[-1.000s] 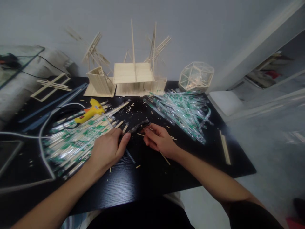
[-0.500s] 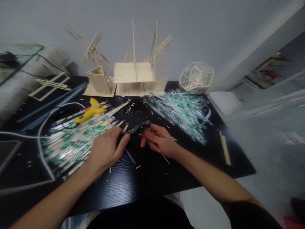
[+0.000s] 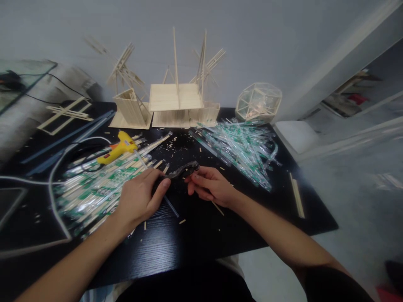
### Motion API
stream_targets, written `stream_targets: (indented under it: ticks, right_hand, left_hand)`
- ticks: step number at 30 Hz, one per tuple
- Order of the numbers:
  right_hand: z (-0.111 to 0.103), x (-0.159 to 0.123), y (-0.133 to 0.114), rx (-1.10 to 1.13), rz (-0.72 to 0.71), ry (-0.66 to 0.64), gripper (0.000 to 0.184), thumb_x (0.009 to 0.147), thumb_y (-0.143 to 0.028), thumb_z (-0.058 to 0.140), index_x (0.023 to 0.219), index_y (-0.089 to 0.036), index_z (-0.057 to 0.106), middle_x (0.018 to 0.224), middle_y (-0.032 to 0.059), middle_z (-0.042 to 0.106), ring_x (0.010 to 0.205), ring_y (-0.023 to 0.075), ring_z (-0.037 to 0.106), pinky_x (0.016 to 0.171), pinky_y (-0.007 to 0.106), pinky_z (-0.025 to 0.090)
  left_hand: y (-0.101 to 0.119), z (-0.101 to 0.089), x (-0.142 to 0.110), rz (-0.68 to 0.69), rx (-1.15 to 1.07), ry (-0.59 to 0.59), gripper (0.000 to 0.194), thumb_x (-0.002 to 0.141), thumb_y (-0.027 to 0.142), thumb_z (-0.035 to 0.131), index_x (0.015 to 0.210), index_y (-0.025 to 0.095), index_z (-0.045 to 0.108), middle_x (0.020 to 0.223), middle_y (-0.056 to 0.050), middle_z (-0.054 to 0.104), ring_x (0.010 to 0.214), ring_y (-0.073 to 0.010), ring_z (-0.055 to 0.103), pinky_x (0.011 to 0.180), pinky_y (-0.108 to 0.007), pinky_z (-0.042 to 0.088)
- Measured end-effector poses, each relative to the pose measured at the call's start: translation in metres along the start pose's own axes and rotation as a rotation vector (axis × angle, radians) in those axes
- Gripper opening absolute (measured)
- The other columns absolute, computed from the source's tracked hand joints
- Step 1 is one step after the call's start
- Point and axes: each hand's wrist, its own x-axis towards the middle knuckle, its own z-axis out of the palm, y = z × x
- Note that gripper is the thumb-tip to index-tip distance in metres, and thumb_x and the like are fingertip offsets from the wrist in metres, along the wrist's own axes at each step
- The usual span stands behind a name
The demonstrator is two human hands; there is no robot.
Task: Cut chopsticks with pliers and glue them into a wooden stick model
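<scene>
My left hand [image 3: 141, 195] is closed around one end of a black curved hand tool [image 3: 181, 170]. Its exact kind is hard to make out in the dim light. At the tool's far end, the fingers of my right hand [image 3: 210, 186] are pinched together. They grip a thin wooden stick [image 3: 218, 208], whose lower end sticks out below the palm; the rest is hidden by the fingers. Under my left hand lies a clear glue stick or thin rod [image 3: 171, 206], and a short cut piece of wood [image 3: 182, 221] rests nearby on the black table [image 3: 195, 245].
Wrapped chopsticks [image 3: 103, 188] lie at left under a yellow glue gun [image 3: 118, 149]. Empty-looking plastic wrappers [image 3: 239, 147] pile up at right. Stick-built models [image 3: 176, 96] and a wooden polyhedron frame [image 3: 260, 102] stand at the back. Loose sticks [image 3: 296, 197] lie near the right edge.
Both hands keep nearly the same hold and place. The view has shifted very slightly, and the right fingers have moved a little.
</scene>
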Motion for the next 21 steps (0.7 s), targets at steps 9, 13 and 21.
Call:
stream_targets:
  ticks: [9, 13, 21]
  right_hand:
    - [-0.0017, 0.0002, 0.0016, 0.016, 0.005, -0.028, 0.025, 0.094, -0.039, 0.070, 0.095, -0.014, 0.071, 0.080, 0.0038, 0.078, 0.035, 0.0000, 0.032, 0.035, 0.018, 0.016]
    - [-0.0024, 0.0003, 0.0009, 0.008, 0.010, -0.034, 0.028, 0.093, -0.042, 0.071, 0.096, -0.014, 0.071, 0.081, 0.0043, 0.078, 0.035, 0.0000, 0.031, 0.035, 0.019, 0.016]
    - [-0.0015, -0.0005, 0.0002, -0.011, 0.033, -0.031, 0.032, 0.092, -0.046, 0.071, 0.097, -0.014, 0.071, 0.083, 0.0055, 0.079, 0.035, 0.0003, 0.030, 0.035, 0.020, 0.014]
  left_hand:
    - [-0.0018, 0.0009, 0.0004, 0.001, -0.002, -0.002, 0.048, 0.102, 0.052, 0.030, 0.098, 0.019, 0.065, 0.092, -0.007, 0.068, 0.086, -0.0253, 0.067, 0.074, -0.036, 0.048]
    - [-0.0019, 0.0009, 0.0004, 0.000, -0.010, -0.006, 0.048, 0.102, 0.052, 0.030, 0.098, 0.019, 0.065, 0.094, -0.008, 0.069, 0.088, -0.0258, 0.067, 0.075, -0.037, 0.049]
    - [-0.0007, -0.0012, 0.0001, -0.016, 0.006, -0.025, 0.049, 0.102, 0.053, 0.030, 0.097, 0.019, 0.064, 0.093, -0.008, 0.068, 0.088, -0.0263, 0.067, 0.076, -0.037, 0.048]
